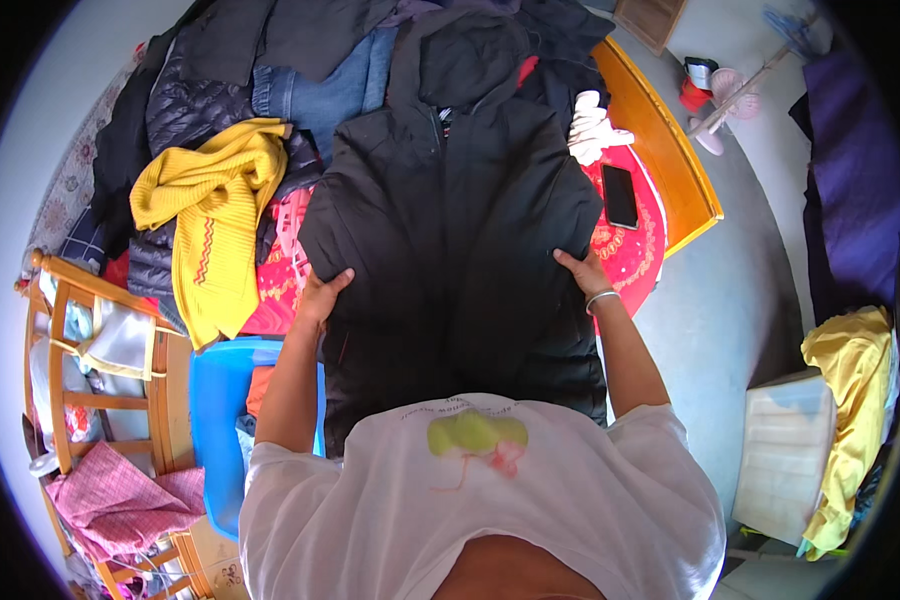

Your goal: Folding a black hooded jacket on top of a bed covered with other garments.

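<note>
A black hooded jacket lies front up before me, its hood at the far end and its zip running down the middle. Its sleeves are folded in out of sight or lie along the front; I cannot tell which. My left hand grips the jacket's left edge, thumb on top and fingers hidden beneath. On the opposite edge my right hand, with a bracelet at the wrist, holds the cloth the same way. The jacket's lower part hangs toward my body, over the near edge of the red patterned cover.
A yellow knit sweater and jeans lie left among dark clothes. A phone and white cloth rest at right, beside a wooden board. Below left stand a blue tub and a wooden chair.
</note>
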A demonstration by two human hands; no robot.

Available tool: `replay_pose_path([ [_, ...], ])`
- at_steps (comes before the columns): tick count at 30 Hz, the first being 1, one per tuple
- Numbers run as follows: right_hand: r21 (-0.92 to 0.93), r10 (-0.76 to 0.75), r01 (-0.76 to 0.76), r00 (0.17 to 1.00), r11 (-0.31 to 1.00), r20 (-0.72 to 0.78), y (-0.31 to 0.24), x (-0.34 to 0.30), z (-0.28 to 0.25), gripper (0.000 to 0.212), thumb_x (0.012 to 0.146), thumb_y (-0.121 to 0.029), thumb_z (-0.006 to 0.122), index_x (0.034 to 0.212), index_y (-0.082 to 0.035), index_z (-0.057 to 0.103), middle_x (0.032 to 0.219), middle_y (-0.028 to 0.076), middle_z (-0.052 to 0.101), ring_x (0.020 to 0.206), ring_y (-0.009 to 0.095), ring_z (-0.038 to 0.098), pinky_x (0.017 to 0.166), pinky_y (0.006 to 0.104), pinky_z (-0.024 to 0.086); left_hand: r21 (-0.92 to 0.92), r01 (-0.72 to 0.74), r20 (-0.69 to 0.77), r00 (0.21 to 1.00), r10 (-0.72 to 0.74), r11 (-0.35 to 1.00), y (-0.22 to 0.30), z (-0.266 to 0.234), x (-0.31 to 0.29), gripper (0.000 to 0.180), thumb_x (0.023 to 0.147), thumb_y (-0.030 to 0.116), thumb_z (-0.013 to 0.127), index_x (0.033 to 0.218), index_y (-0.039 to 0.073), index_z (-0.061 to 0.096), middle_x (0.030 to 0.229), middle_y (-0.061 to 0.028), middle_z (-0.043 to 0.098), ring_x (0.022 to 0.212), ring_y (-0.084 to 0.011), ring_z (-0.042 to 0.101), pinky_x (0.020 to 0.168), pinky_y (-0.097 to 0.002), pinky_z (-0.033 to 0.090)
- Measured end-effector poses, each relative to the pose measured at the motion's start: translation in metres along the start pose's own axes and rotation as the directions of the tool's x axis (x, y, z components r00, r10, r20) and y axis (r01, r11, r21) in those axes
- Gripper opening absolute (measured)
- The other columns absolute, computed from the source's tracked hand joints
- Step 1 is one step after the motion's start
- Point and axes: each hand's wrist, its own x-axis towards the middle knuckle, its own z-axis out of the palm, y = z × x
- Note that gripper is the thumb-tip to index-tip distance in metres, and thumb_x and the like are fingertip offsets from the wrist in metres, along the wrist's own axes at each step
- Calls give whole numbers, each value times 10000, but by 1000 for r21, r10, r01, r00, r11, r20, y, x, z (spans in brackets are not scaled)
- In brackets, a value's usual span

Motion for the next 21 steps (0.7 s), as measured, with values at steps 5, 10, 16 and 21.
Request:
replay_pose_path([
  [5,66,-120,110,977,992,177,-24,-33,-25,773,721,-166,740,1344,23,323,1300,142,465,1207,247,439,1017,326,339,-98,127,16,992,-126,987,33,-25,-36,540,782,137,686,1237,-42,456,1110,-152,594,961,-243,607,843,-332,492],
  [10,-90,-60,84,969,992,239,-3,-86,-69,808,704,-164,742,1343,51,296,1312,160,442,1217,257,420,1040,326,304,-94,168,145,977,-154,981,22,-52,-98,561,789,112,665,1268,-55,427,1198,-138,558,1094,-246,539,953,-336,415],
  [16,-113,301,-281,841,953,449,42,-119,-80,826,681,-208,767,1329,50,323,1286,146,472,1168,242,459,1004,322,347,424,157,117,967,-227,892,-32,-46,-141,597,801,151,664,1304,-30,398,1220,-119,546,1132,-217,510,951,-318,397],
  [21,-378,51,22,982,926,182,10,-107,-97,765,705,-227,760,1305,41,369,1233,133,522,1091,240,534,970,312,389,527,163,-173,981,-82,834,-3,-67,-113,781,769,224,708,1342,-84,274,1327,-218,427,1223,-277,427,1017,-341,327],
])
